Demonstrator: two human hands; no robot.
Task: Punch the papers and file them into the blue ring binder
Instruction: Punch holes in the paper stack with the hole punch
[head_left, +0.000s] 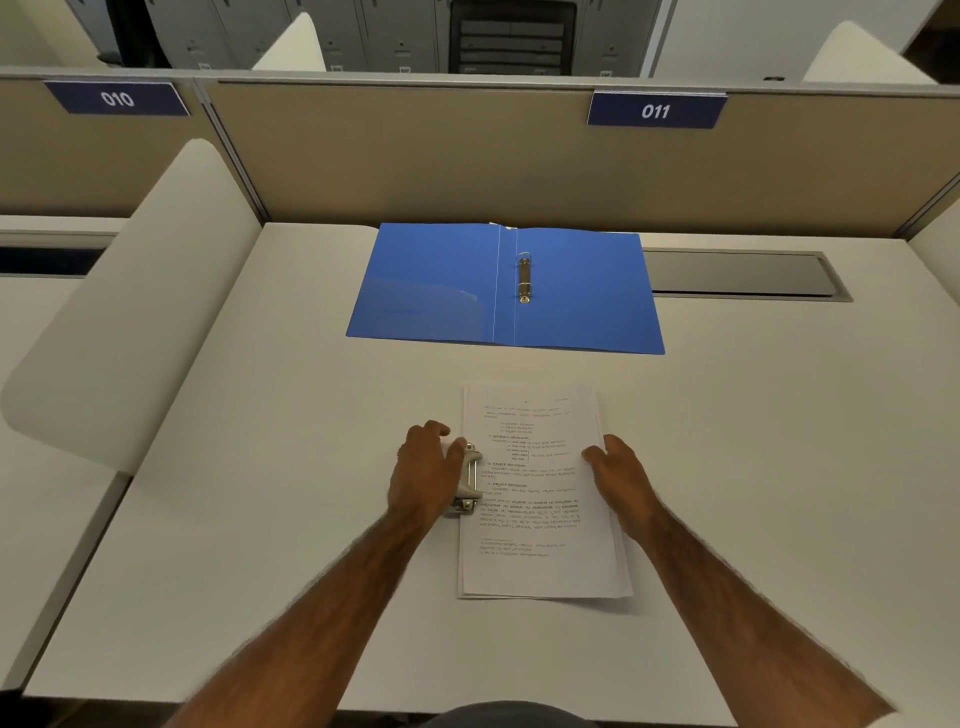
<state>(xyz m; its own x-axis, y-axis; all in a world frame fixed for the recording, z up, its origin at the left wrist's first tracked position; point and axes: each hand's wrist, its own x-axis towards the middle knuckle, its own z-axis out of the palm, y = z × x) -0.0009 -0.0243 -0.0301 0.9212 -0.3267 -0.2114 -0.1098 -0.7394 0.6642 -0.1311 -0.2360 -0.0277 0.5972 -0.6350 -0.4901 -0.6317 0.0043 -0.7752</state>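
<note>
A stack of printed papers lies on the white desk in front of me. A metal hole punch sits over the stack's left edge. My left hand lies on top of the punch, fingers curled over it. My right hand rests on the stack's right edge with the thumb on the top sheet. The blue ring binder lies open and flat further back, its metal ring mechanism in the middle; no sheets are in it.
A beige partition with a label reading 011 closes the back of the desk. A grey cable tray lid is set into the desk right of the binder. White curved side dividers stand left and right.
</note>
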